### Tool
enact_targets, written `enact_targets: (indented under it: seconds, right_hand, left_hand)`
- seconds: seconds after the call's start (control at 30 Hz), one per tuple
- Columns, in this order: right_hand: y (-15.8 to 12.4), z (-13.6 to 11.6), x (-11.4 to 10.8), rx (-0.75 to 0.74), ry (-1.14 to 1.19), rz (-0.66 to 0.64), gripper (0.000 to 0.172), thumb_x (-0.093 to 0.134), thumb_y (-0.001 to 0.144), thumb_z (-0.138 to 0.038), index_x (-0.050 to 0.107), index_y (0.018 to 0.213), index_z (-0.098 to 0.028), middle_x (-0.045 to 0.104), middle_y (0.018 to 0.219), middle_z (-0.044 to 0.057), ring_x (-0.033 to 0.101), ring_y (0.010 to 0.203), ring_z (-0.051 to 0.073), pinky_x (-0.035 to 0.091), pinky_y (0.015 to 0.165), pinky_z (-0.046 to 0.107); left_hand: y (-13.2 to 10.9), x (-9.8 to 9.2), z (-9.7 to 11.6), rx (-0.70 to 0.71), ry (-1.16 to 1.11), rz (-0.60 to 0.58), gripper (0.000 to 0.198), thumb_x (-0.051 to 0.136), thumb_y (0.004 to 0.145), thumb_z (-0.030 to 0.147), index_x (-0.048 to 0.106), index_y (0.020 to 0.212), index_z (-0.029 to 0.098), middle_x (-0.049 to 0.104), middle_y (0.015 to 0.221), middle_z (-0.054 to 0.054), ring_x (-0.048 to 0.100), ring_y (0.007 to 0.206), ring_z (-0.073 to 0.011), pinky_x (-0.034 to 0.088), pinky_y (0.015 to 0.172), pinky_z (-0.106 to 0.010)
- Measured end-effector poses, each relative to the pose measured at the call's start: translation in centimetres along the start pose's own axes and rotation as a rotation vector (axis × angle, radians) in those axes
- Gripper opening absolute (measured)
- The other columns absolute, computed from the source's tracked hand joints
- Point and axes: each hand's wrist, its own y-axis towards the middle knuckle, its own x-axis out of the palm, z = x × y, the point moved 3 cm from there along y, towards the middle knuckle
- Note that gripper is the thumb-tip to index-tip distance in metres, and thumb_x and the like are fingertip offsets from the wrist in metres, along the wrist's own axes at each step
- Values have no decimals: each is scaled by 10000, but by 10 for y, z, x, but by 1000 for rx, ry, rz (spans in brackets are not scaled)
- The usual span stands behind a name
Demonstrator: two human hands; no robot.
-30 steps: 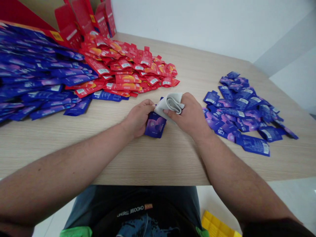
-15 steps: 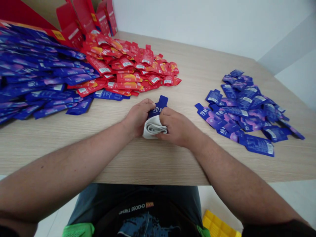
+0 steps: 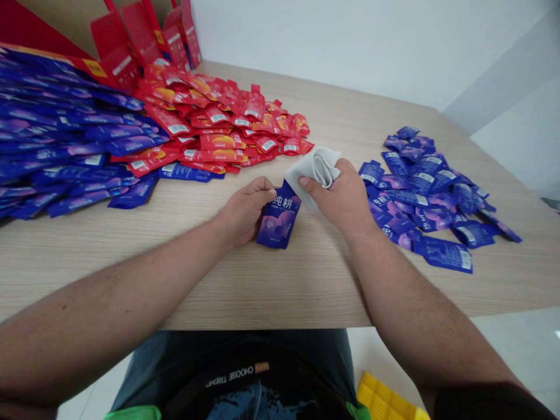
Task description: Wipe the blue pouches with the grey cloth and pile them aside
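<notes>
Near the middle of the table, my left hand (image 3: 248, 211) pinches a blue-purple pouch (image 3: 279, 221) by its upper left edge; the printed front faces up. My right hand (image 3: 343, 198) grips a folded white cloth (image 3: 315, 172), thumb on top, at the pouch's upper right corner. The cloth covers the pouch's top end. Right of my right hand lies a loose pile of similar blue pouches (image 3: 422, 181).
A heap of red pouches (image 3: 223, 125) lies at the back left, beside a larger heap of blue pouches (image 3: 70, 140). Red cartons (image 3: 118, 52) stand behind them. The wooden table (image 3: 262, 291) ends before my lap. Below is a yellow object (image 3: 387, 399).
My right hand has moved up and to the right with the cloth, from the pouch's lower part to its top. The pouch's front is now uncovered. The view has shifted slightly.
</notes>
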Motion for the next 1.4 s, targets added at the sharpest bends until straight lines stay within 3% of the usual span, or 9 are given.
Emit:
enact_targets:
  seconds: [0.1, 0.3, 0.53, 0.6, 0.7, 0.83, 1.07, 1.2, 1.4]
  right_hand:
    - [-3, -6, 0, -45, 57, -45, 447, 683, 903, -597, 681, 1116, -203, 663, 988, 71, 618, 976, 281, 502, 859, 419]
    - [-16, -36, 14, -321, 138, -458, 268, 789, 830, -445, 700, 933, -214, 667, 909, 41, 603, 884, 228, 486, 826, 358]
    - [4, 12, -6, 133, 259, 48, 416, 749, 839, -524, 698, 1089, -196, 721, 1050, 94, 667, 1043, 311, 546, 931, 490]
    - [3, 17, -3, 223, 564, -13, 502, 748, 825, -598, 694, 1138, -210, 744, 1086, 77, 699, 1022, 288, 577, 899, 463]
    - [-7, 8, 14, 307, 969, -300, 601, 803, 749, -678, 702, 1123, -219, 770, 1059, 60, 729, 938, 252, 604, 803, 392]
    - [-22, -14, 33, 296, 1162, -538, 561, 842, 742, -648, 720, 1084, -220, 777, 1001, 48, 735, 887, 227, 604, 761, 350]
    - [-25, -21, 41, 211, 1047, -413, 461, 842, 782, -575, 743, 1069, -228, 779, 982, 29, 724, 903, 224, 590, 803, 356]
    - [-20, -13, 38, 254, 927, -302, 527, 830, 768, -619, 738, 1116, -235, 789, 1061, 50, 728, 990, 270, 590, 870, 412]
    - [-17, -6, 36, 284, 839, -266, 554, 806, 773, -658, 733, 1128, -239, 789, 1053, 60, 728, 1010, 293, 588, 901, 455]
  left_hand:
    - [1, -3, -1, 21, 15, -3, 184, 619, 803, 96, 501, 702, 195, 470, 584, 45, 442, 474, -99, 354, 459, -200]
    - [8, -10, 3, 15, 6, 124, 206, 593, 821, 62, 513, 681, 189, 469, 583, 40, 446, 471, -95, 366, 458, -201]
    - [11, -11, 5, 24, -70, 145, 172, 566, 884, 105, 517, 742, 189, 511, 619, 36, 494, 504, -107, 444, 486, -216]
    - [11, -12, 6, 46, -117, 120, 158, 585, 882, 125, 516, 755, 187, 530, 645, 31, 522, 536, -106, 472, 515, -215]
    - [10, -13, 5, -30, -140, 80, 124, 601, 881, 176, 521, 789, 197, 555, 651, 26, 539, 528, -119, 493, 517, -237]
    - [6, -10, -2, -159, -61, -37, 120, 628, 879, 298, 559, 829, 213, 621, 686, -2, 594, 552, -164, 510, 519, -287]
    - [1, -8, -5, 57, 115, 84, 304, 817, 662, 288, 579, 835, 213, 641, 711, 21, 588, 613, -143, 476, 578, -256]
    - [0, -5, -2, 97, 121, 105, 258, 783, 755, 338, 559, 797, 216, 586, 645, 37, 527, 566, -127, 438, 554, -248]
    - [2, -3, -4, 106, -84, -42, 163, 669, 888, 348, 621, 862, 195, 625, 743, -2, 588, 644, -149, 483, 588, -264]
